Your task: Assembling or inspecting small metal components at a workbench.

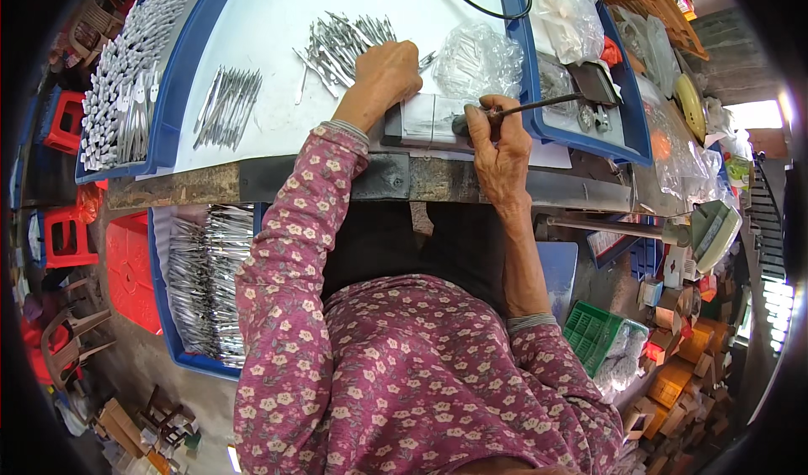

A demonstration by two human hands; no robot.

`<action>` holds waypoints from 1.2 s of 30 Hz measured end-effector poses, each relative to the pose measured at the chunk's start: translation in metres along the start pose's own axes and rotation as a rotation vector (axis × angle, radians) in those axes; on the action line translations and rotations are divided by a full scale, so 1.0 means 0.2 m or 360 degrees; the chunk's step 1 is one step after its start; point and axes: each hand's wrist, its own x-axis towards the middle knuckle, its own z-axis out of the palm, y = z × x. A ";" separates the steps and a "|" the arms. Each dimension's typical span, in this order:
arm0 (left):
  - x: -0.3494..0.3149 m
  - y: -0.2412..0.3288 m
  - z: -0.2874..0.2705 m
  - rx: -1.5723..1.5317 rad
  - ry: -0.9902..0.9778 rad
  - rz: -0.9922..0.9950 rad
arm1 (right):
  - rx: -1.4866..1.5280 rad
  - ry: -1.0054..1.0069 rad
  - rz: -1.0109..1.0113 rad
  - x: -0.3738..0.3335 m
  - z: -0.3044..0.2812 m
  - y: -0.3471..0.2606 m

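The larger heap (341, 42) of slim, shiny silver pieces lay tangled on the white tabletop (273, 21), pointing several ways; a smaller bunch (227, 109) to its left lay more nearly side by side. Near the table's front edge sat a low grey block (417, 122), pale on top, and a dark, thin-shafted tool (547, 103) reached rightward over a blue tray (589, 145). The right hand (502, 147) was closed around the tool near its thick end; the left hand (389, 71) was curled, knuckles up, at the heap's near side, and I could not tell whether its fingers gripped a piece. I counted two groups of loose pieces, one block and one tool; single pieces overlapped too much to number.
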 end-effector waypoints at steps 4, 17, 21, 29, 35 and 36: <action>0.01 -0.01 0.01 0.0000 0.0033 0.0017 | 0.0002 0.0009 -0.0005 0.00 0.00 0.01; 0.02 -0.02 0.04 -0.0013 0.0053 0.0036 | 0.0065 0.0016 0.0030 -0.01 0.00 0.01; 0.01 -0.01 0.04 -0.0020 0.0116 0.0066 | 0.0061 0.0005 0.0061 -0.01 0.00 0.01; 0.02 -0.03 0.08 -0.0014 0.0214 0.0130 | 0.0046 0.0021 0.0013 -0.01 0.00 0.02; 0.02 -0.04 0.10 -0.0018 0.0221 0.0122 | 0.0135 -0.0013 0.0151 -0.01 0.00 0.02; 0.02 -0.04 0.11 -0.0033 0.0247 0.0126 | 0.0117 -0.0011 0.0132 -0.02 0.00 0.02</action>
